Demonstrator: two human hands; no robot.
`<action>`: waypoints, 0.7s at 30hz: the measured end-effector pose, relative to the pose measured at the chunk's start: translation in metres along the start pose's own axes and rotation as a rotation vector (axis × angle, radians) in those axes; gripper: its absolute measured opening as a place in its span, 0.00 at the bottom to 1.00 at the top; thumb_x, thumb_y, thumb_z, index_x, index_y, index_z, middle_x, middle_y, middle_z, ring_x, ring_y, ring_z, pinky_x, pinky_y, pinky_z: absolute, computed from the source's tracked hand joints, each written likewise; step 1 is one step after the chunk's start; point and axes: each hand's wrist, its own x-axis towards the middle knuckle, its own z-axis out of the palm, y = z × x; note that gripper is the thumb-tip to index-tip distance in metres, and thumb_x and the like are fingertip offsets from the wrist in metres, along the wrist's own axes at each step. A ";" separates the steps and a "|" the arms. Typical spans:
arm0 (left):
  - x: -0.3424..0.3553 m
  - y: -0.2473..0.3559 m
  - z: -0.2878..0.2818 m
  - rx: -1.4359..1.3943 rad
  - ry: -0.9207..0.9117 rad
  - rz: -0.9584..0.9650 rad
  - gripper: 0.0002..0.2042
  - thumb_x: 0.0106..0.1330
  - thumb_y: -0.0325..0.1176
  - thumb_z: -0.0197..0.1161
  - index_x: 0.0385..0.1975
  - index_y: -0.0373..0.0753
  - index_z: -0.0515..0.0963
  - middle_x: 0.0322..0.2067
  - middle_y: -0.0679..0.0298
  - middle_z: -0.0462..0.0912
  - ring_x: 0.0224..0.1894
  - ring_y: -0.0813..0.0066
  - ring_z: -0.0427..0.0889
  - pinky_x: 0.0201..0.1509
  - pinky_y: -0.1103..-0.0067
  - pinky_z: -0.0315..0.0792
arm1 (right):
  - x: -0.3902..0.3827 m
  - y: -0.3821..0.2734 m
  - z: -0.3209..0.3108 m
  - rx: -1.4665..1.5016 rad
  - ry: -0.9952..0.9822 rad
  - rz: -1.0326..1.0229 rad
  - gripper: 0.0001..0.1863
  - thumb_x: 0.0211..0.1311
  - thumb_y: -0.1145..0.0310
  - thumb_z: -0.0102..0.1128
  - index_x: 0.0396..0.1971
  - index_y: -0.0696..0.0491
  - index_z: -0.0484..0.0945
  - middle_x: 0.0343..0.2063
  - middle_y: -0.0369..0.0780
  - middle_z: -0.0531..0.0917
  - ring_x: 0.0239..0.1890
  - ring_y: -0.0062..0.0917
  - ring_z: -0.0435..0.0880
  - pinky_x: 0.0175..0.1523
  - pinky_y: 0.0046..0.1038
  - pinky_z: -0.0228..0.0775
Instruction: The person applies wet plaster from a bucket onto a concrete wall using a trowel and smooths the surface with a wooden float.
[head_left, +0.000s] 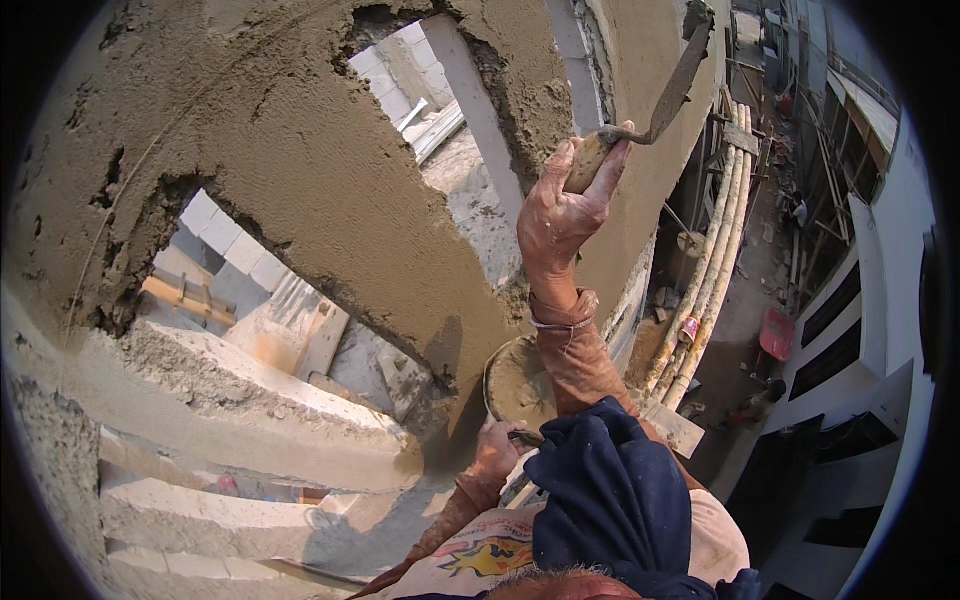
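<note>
My right hand (pixel 563 222) is raised in front of the wall, fingers closed round the handle of a trowel (pixel 682 85). The trowel's blade, smeared with grey mortar, points up and away along the wall. Lower down, near my chest, my left hand (pixel 496 450) grips the near edge of a round pan (pixel 487 388); its exact hold is partly hidden. Wet mortar (pixel 522 385) lies in the pan, and my right forearm covers part of it. Fresh, rough plaster coats the wall (pixel 330 190) to the left of both hands.
Openings (pixel 465 200) with ragged edges break the wall. Bamboo poles (pixel 715 250) run alongside at the right, with a board (pixel 672 428) near my right elbow. Far below lies an alley with a red wheelbarrow-like tub (pixel 776 334) and a person (pixel 757 402). A white building (pixel 880 300) stands opposite.
</note>
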 end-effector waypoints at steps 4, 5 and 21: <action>-0.026 -0.002 0.022 0.112 0.092 0.144 0.24 0.60 0.17 0.58 0.57 0.37 0.67 0.46 0.46 0.81 0.43 0.46 0.86 0.44 0.54 0.86 | -0.074 0.048 -0.047 0.052 -0.670 0.102 0.35 0.66 0.73 0.62 0.71 0.62 0.62 0.51 0.52 0.81 0.55 0.39 0.82 0.63 0.38 0.72; -0.024 -0.005 0.010 0.133 0.066 0.246 0.23 0.60 0.18 0.59 0.56 0.39 0.68 0.45 0.49 0.82 0.39 0.49 0.87 0.42 0.57 0.87 | -0.100 0.046 -0.075 0.050 -0.736 0.081 0.34 0.65 0.72 0.63 0.69 0.62 0.64 0.53 0.52 0.81 0.55 0.39 0.82 0.63 0.37 0.72; -0.036 -0.003 0.050 0.434 -0.019 0.181 0.35 0.56 0.19 0.60 0.68 0.34 0.63 0.42 0.57 0.81 0.33 0.71 0.86 0.29 0.76 0.85 | -0.206 0.157 -0.298 -0.596 -1.740 0.250 0.15 0.62 0.64 0.61 0.41 0.60 0.76 0.31 0.56 0.83 0.36 0.55 0.83 0.41 0.52 0.76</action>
